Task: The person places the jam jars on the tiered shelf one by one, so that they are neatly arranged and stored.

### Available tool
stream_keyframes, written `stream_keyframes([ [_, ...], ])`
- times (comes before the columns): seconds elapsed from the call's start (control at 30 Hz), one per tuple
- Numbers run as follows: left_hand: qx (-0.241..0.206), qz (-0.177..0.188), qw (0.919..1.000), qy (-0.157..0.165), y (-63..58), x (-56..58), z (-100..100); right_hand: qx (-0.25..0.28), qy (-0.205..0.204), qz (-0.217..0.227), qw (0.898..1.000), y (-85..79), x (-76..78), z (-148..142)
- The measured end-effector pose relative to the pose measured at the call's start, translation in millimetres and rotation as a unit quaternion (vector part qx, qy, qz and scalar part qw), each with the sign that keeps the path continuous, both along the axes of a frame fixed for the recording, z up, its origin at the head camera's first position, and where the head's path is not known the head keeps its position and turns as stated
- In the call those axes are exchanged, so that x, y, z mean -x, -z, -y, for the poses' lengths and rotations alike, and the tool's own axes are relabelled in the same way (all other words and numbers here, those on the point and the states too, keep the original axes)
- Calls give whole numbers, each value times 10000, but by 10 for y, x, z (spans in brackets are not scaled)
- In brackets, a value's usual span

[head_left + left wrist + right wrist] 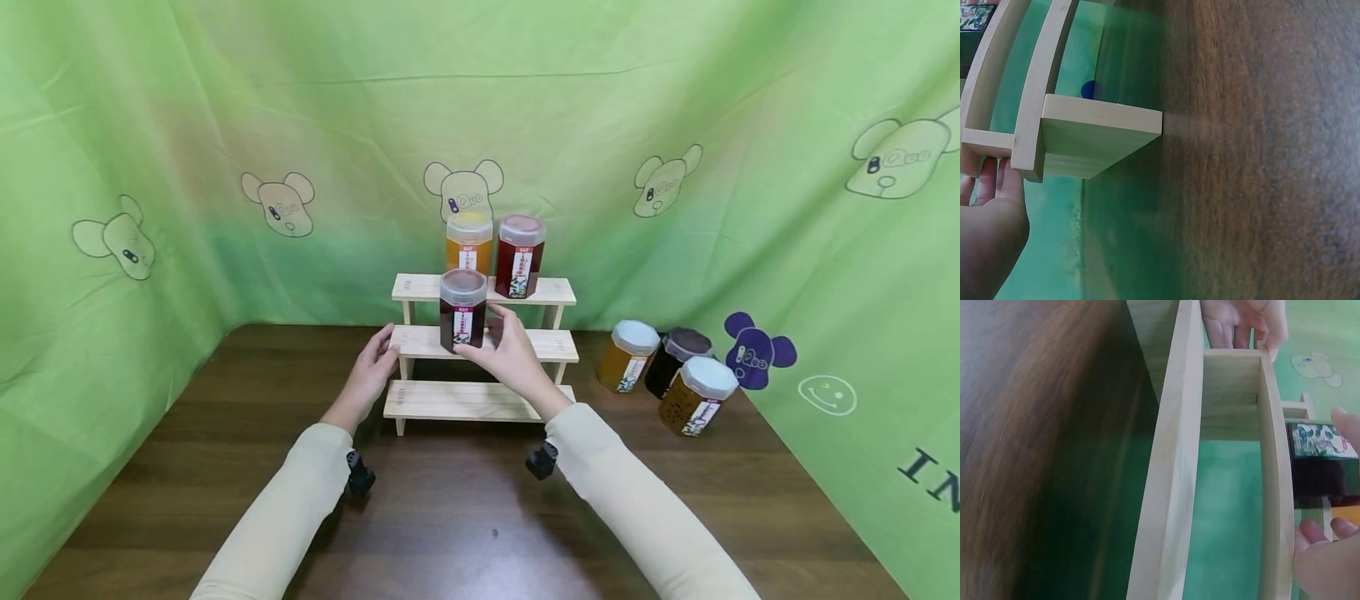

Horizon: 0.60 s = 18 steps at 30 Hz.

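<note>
A dark jam jar (462, 319) with a translucent lid stands on the middle shelf of a three-step wooden rack (427, 400). My right hand (510, 350) is around its right side, thumb by the front and fingers slightly apart from the jar in the right wrist view. My left hand (369, 371) touches the left end of the middle shelf with extended fingers; its fingers (988, 181) lie against the rack's end in the left wrist view. On the top shelf stand a yellow-orange jar (469, 242) and a red jar (522, 254).
Right of the rack, on the brown wood table (465, 517), stand an amber jar (628, 357), a dark jar (675, 360) and a speckled brown jar (697, 396). A green printed cloth (360, 125) hangs behind and at both sides.
</note>
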<state>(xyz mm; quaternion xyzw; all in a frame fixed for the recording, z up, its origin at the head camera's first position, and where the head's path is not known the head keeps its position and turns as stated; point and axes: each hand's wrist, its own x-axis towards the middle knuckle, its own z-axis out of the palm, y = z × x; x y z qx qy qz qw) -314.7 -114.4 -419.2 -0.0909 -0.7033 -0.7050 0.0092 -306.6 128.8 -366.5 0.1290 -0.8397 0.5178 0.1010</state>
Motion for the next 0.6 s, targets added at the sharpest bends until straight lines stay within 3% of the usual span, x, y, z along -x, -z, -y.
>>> stream_keyframes([
  [0.33, -27, 2, 10000, 3, -6, 11, -13, -215, 6, -90, 9997, -10, -90, -286],
  [0.6, -29, -6, 10000, -11, 10, 10, -13, -803, -59, -364, 9961, -50, -190, -623],
])
